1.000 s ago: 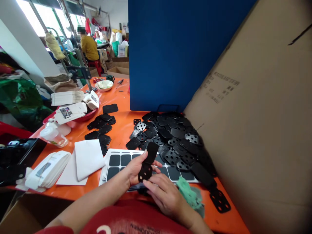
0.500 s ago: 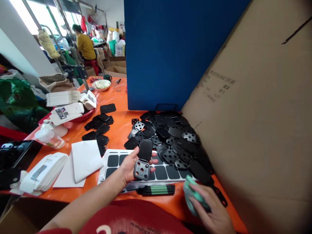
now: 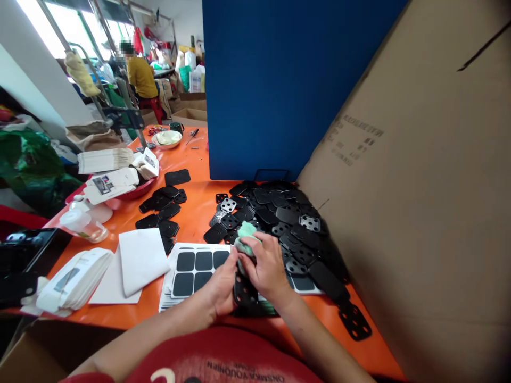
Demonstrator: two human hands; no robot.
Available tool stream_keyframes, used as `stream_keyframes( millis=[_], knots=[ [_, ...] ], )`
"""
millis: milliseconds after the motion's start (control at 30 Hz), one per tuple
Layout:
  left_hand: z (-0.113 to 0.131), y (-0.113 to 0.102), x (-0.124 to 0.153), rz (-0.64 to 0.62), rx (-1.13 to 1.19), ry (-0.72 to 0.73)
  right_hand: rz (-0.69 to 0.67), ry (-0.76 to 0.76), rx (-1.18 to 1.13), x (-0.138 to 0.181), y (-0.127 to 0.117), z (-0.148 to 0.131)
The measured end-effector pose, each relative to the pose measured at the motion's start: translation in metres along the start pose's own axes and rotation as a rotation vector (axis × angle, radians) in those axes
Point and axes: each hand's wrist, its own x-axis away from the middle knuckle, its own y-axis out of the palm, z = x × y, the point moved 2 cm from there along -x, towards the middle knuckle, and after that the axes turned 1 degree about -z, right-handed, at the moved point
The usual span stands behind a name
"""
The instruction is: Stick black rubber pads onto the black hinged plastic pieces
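Note:
My left hand (image 3: 223, 284) is closed around a black hinged plate (image 3: 244, 291) with round holes in its lower half. The plate's upper half is mostly hidden behind my fingers and the cloth. A light green cloth (image 3: 247, 232) is bunched in my right hand (image 3: 268, 266), pressed against that upper half. Under both hands lie sheets of black rounded-square stickers (image 3: 186, 261). Beyond them spreads a heap of similar black plates (image 3: 287, 213), some with holes. A green-and-black object (image 3: 266, 307) shows partly below my right hand.
White paper (image 3: 141, 260) and a stack of white boxes (image 3: 75, 282) lie to the left. Clear bottles (image 3: 85, 226) and a red basin (image 3: 143, 187) stand farther back. A blue panel (image 3: 279, 96) and a cardboard sheet (image 3: 423, 175) border the back and right. A person in yellow (image 3: 141, 77) sits far off.
My right hand has moved left and up with the cloth, from the table's front right onto the black plate. My left hand has closed more around the plate and turned it.

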Motion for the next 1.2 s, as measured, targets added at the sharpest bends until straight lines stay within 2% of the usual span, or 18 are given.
stream_keyframes(
  millis=[100, 167, 233, 333, 433, 500, 567, 633, 667, 733, 767, 833, 900, 1000, 1100, 1200],
  knots=[
    [0.000, -0.003, 0.001, -0.005, -0.034, 0.029, -0.125, -0.031, -0.172, -0.002, -0.007, 0.010],
    [0.000, -0.007, 0.005, -0.022, -0.096, -0.030, -0.263, -0.068, -0.288, 0.002, -0.012, 0.013],
    [-0.002, -0.011, 0.010, -0.037, -0.224, -0.095, -0.335, -0.049, -0.364, 0.009, -0.016, 0.017],
    [-0.003, -0.012, 0.015, -0.130, -0.446, -0.098, -0.270, 0.094, -0.418, 0.014, -0.018, 0.024],
    [-0.002, -0.009, 0.015, -0.182, -0.528, -0.118, -0.185, 0.283, -0.410, 0.014, -0.018, 0.028],
    [-0.001, -0.011, 0.013, -0.096, -0.522, -0.154, -0.211, 0.250, -0.410, 0.013, -0.018, 0.023],
    [0.002, -0.017, 0.009, -0.037, -0.533, -0.181, -0.304, 0.113, -0.435, 0.014, -0.018, 0.014],
    [0.003, -0.023, 0.007, -0.118, -0.571, -0.231, -0.366, 0.053, -0.466, 0.016, -0.017, 0.009],
    [0.003, -0.025, 0.006, -0.200, -0.592, -0.266, -0.370, 0.090, -0.481, 0.016, -0.015, 0.010],
    [0.004, -0.026, 0.006, -0.344, -0.601, -0.274, -0.319, 0.264, -0.497, 0.017, -0.011, 0.017],
    [0.006, -0.026, 0.006, -0.372, -0.598, -0.251, -0.263, 0.365, -0.496, 0.017, -0.010, 0.022],
    [0.011, -0.023, 0.009, -0.333, -0.611, -0.194, -0.136, 0.536, -0.482, 0.017, -0.009, 0.034],
    [0.017, -0.021, 0.013, -0.263, -0.688, -0.165, -0.046, 0.626, -0.481, 0.016, -0.011, 0.044],
    [0.024, -0.016, 0.015, -0.263, -0.829, -0.149, -0.036, 0.702, -0.568, 0.019, -0.013, 0.055],
    [0.028, -0.011, 0.003, -0.327, -0.891, -0.164, 0.012, 0.815, -0.704, 0.026, -0.011, 0.065],
    [0.036, -0.003, -0.018, -0.213, -0.964, -0.081, 0.191, 1.001, -0.844, 0.029, -0.013, 0.080]
  ],
)
